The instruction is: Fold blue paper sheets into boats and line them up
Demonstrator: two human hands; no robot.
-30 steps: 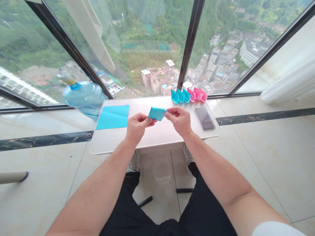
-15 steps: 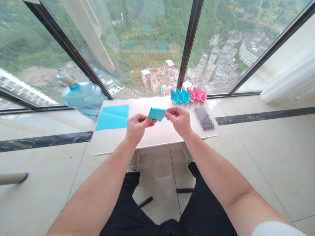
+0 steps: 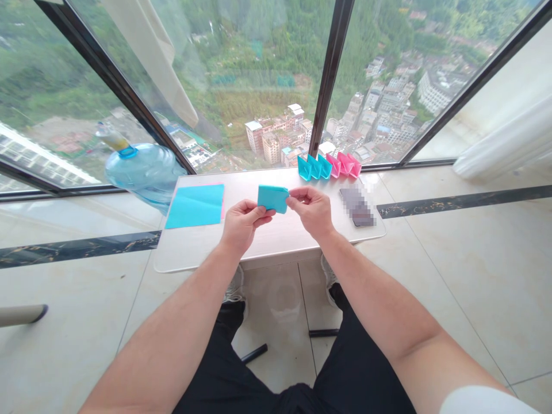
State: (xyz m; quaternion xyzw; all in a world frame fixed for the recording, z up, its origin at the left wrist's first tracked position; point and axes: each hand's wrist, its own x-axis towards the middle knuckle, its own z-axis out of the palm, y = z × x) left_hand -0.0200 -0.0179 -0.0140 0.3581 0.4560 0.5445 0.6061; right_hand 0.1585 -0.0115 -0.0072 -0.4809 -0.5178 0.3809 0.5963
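A small folded piece of blue paper is held up over the table between both hands. My left hand pinches its lower left part, thumb in front. With thumb and fingertips, my right hand grips its right edge, where the upper right corner looks bent. On the table's left side lies a flat sheet of blue paper, with a pink edge showing beneath it. Folded blue paper boats and pink paper boats stand in a row at the back edge.
The small white table stands against tall windows. On its right lies a phone, partly pixelated. A large blue water bottle is behind the table's left end. My legs are under the table, near dark metal legs.
The folded blue paper has turned slightly, so its broad face shows more squarely. Both hands keep their pinch on it. The whole view has shifted a little.
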